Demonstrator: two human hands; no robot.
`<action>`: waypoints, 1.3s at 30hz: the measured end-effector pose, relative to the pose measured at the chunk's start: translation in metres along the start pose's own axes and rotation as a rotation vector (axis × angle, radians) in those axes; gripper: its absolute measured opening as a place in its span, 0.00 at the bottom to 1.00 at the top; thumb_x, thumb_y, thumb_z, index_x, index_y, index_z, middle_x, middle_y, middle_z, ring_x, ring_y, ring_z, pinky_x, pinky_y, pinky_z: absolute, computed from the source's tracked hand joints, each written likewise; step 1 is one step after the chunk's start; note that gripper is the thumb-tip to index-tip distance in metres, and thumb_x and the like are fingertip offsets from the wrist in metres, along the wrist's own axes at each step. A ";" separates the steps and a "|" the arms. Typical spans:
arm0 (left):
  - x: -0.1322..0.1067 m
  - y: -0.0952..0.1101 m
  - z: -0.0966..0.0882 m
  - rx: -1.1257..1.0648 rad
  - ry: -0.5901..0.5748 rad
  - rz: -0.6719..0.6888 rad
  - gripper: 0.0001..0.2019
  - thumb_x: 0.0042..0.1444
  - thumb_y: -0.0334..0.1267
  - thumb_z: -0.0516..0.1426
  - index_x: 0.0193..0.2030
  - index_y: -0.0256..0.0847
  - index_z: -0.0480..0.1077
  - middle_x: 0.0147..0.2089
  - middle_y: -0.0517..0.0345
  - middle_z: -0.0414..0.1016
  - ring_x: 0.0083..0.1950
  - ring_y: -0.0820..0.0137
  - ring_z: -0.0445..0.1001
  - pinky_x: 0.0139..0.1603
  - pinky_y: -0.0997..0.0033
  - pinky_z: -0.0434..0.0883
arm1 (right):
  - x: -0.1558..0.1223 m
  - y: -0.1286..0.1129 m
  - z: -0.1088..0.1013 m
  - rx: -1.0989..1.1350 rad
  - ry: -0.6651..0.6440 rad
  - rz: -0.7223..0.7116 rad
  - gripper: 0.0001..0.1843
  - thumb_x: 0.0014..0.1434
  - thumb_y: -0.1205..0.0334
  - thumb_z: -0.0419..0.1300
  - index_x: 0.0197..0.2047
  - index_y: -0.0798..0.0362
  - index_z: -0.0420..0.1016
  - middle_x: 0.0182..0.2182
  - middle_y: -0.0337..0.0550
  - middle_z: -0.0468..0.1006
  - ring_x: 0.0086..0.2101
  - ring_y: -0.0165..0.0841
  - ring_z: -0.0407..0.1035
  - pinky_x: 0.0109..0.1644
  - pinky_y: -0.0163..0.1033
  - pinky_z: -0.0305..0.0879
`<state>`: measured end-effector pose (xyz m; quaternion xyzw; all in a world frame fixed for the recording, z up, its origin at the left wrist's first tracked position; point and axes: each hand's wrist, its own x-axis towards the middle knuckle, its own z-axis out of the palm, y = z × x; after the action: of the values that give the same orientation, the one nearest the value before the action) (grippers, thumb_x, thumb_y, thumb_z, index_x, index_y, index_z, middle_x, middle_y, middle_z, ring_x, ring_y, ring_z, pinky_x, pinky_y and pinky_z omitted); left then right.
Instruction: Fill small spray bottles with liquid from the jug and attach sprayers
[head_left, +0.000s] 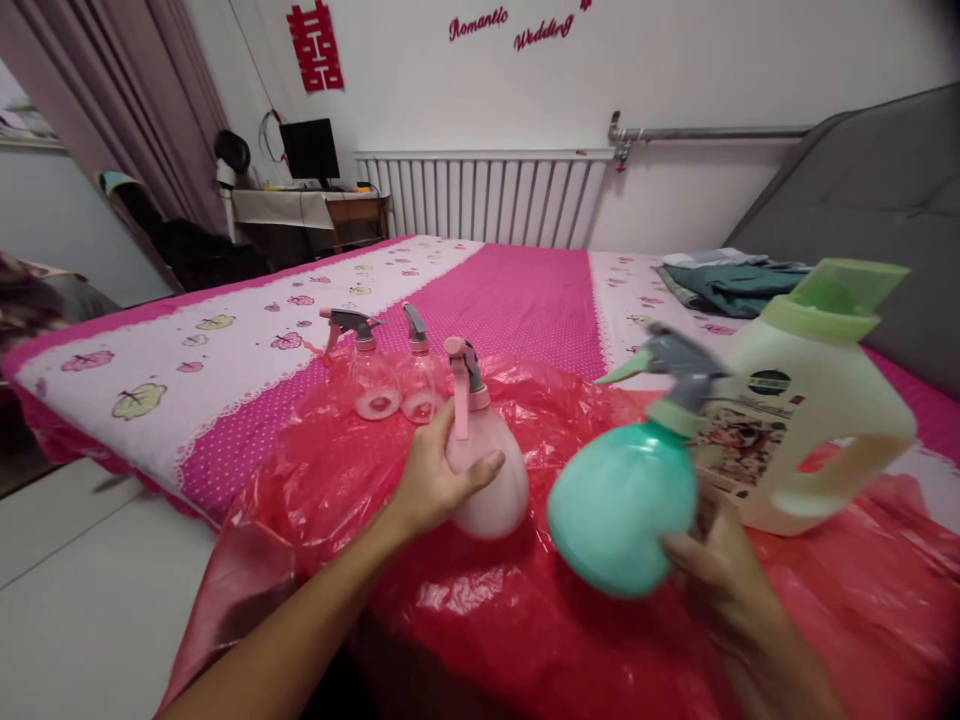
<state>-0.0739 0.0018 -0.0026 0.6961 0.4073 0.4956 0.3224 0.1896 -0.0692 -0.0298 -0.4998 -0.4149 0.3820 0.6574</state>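
My left hand (435,470) is wrapped round a pink spray bottle (491,490) with a pink and grey trigger head. In my right hand (712,555) is a teal spray bottle (626,505), tilted to the left, its grey and green trigger head slightly blurred. Some fingers of the right hand are hidden behind the bottle. Beyond my left hand stand two clear spray bottles, one with a pink trigger (375,385) and one with a grey head (420,385). A large detergent jug (810,410) with a green cap stands just right of the teal bottle.
A crumpled red plastic sheet (487,620) lies under the bottles on the bed (532,290). Folded dark green cloth (742,285) rests at the back right, near the grey headboard (877,190). A desk with a monitor (310,150) and a radiator (487,200) are along the far wall.
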 end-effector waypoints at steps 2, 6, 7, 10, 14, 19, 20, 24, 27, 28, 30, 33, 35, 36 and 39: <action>0.001 0.000 0.000 0.003 0.007 -0.014 0.25 0.53 0.55 0.66 0.50 0.40 0.74 0.33 0.58 0.72 0.33 0.66 0.68 0.35 0.67 0.66 | -0.001 -0.004 0.001 0.038 -0.040 -0.022 0.43 0.27 0.37 0.81 0.45 0.50 0.81 0.39 0.50 0.85 0.36 0.45 0.80 0.33 0.42 0.80; 0.001 0.000 -0.001 0.027 0.011 -0.025 0.23 0.54 0.55 0.66 0.47 0.39 0.73 0.32 0.59 0.70 0.32 0.67 0.66 0.34 0.68 0.65 | -0.002 -0.009 0.003 -0.050 -0.146 -0.074 0.41 0.31 0.42 0.83 0.47 0.51 0.82 0.41 0.52 0.85 0.39 0.48 0.81 0.35 0.43 0.80; 0.001 0.000 -0.002 0.030 0.009 -0.019 0.23 0.54 0.55 0.66 0.47 0.40 0.72 0.32 0.60 0.70 0.32 0.67 0.66 0.33 0.68 0.64 | -0.003 -0.009 0.004 -0.050 -0.155 -0.080 0.43 0.32 0.40 0.82 0.50 0.51 0.82 0.43 0.53 0.85 0.40 0.49 0.81 0.36 0.44 0.81; 0.001 -0.001 -0.002 0.028 0.011 -0.006 0.23 0.54 0.56 0.66 0.48 0.40 0.73 0.32 0.60 0.70 0.31 0.67 0.66 0.33 0.68 0.64 | -0.004 -0.007 0.004 -0.096 -0.115 -0.077 0.43 0.34 0.42 0.82 0.52 0.50 0.82 0.46 0.53 0.85 0.42 0.50 0.82 0.37 0.44 0.81; 0.002 -0.003 -0.002 0.031 0.018 -0.015 0.22 0.54 0.55 0.66 0.46 0.41 0.72 0.32 0.59 0.70 0.32 0.67 0.66 0.34 0.68 0.65 | -0.005 -0.008 0.003 -0.076 -0.131 -0.103 0.45 0.31 0.37 0.81 0.51 0.50 0.83 0.45 0.54 0.86 0.40 0.51 0.82 0.34 0.44 0.81; 0.002 -0.005 -0.001 0.031 0.050 -0.032 0.22 0.53 0.56 0.66 0.42 0.41 0.71 0.33 0.58 0.71 0.32 0.66 0.67 0.33 0.68 0.64 | -0.003 -0.011 0.006 -0.109 -0.127 -0.109 0.40 0.31 0.46 0.82 0.49 0.50 0.84 0.43 0.53 0.86 0.39 0.49 0.83 0.34 0.42 0.82; 0.002 -0.005 -0.001 0.033 0.055 -0.031 0.22 0.53 0.56 0.66 0.42 0.41 0.71 0.33 0.58 0.71 0.32 0.66 0.67 0.33 0.68 0.64 | -0.002 -0.011 0.007 -0.091 -0.135 -0.114 0.41 0.31 0.45 0.82 0.49 0.51 0.84 0.43 0.54 0.86 0.38 0.49 0.83 0.34 0.42 0.82; 0.003 -0.004 -0.001 0.042 0.088 -0.032 0.23 0.53 0.58 0.66 0.40 0.41 0.70 0.31 0.58 0.71 0.32 0.67 0.67 0.33 0.68 0.63 | 0.001 -0.008 0.006 -0.146 -0.016 -0.040 0.42 0.32 0.48 0.82 0.52 0.52 0.82 0.48 0.55 0.85 0.44 0.50 0.82 0.38 0.42 0.82; 0.005 -0.004 0.000 0.067 0.097 -0.024 0.23 0.54 0.59 0.66 0.41 0.41 0.71 0.31 0.59 0.71 0.31 0.67 0.66 0.33 0.68 0.63 | 0.000 -0.008 0.006 -0.101 -0.082 -0.023 0.47 0.29 0.44 0.81 0.54 0.53 0.81 0.49 0.58 0.84 0.46 0.53 0.82 0.40 0.45 0.83; 0.005 -0.004 0.001 0.079 0.101 -0.023 0.23 0.54 0.59 0.65 0.42 0.41 0.71 0.31 0.59 0.70 0.31 0.67 0.66 0.33 0.68 0.62 | -0.001 -0.009 0.006 -0.108 -0.051 -0.024 0.49 0.29 0.45 0.81 0.55 0.54 0.80 0.51 0.59 0.84 0.47 0.54 0.81 0.42 0.46 0.83; 0.006 -0.004 0.001 0.103 0.123 -0.028 0.24 0.54 0.60 0.65 0.44 0.41 0.72 0.32 0.58 0.71 0.32 0.65 0.67 0.33 0.67 0.62 | -0.002 -0.010 0.007 -0.157 0.005 -0.014 0.49 0.30 0.49 0.82 0.57 0.53 0.79 0.54 0.59 0.82 0.50 0.53 0.81 0.44 0.46 0.83; 0.007 -0.004 0.001 0.127 0.165 -0.048 0.24 0.53 0.60 0.66 0.43 0.41 0.72 0.34 0.55 0.74 0.34 0.62 0.70 0.34 0.67 0.62 | -0.002 -0.009 0.007 -0.121 -0.098 -0.037 0.48 0.31 0.47 0.81 0.56 0.54 0.80 0.51 0.58 0.84 0.48 0.53 0.81 0.43 0.47 0.83; 0.008 -0.004 0.001 0.128 0.169 -0.063 0.24 0.52 0.59 0.67 0.43 0.41 0.73 0.34 0.55 0.74 0.34 0.62 0.70 0.34 0.66 0.63 | -0.001 -0.007 0.003 -0.116 -0.089 -0.054 0.47 0.33 0.46 0.81 0.57 0.53 0.80 0.51 0.57 0.84 0.47 0.53 0.81 0.43 0.46 0.83; 0.008 -0.004 0.001 0.127 0.171 -0.070 0.24 0.51 0.59 0.67 0.43 0.41 0.73 0.34 0.55 0.75 0.34 0.62 0.70 0.35 0.66 0.63 | 0.000 -0.005 0.001 -0.143 -0.054 -0.049 0.47 0.34 0.47 0.81 0.58 0.52 0.79 0.52 0.57 0.83 0.48 0.52 0.81 0.43 0.46 0.83; 0.009 -0.002 0.002 0.098 0.195 -0.105 0.26 0.48 0.58 0.70 0.45 0.41 0.73 0.36 0.54 0.77 0.36 0.60 0.73 0.37 0.65 0.66 | 0.003 -0.001 -0.004 -0.173 -0.092 -0.021 0.47 0.35 0.46 0.81 0.59 0.53 0.79 0.52 0.57 0.83 0.49 0.54 0.80 0.44 0.47 0.82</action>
<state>-0.0707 0.0103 -0.0013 0.6372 0.4963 0.5228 0.2726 0.1943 -0.0683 -0.0293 -0.5323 -0.4813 0.3602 0.5960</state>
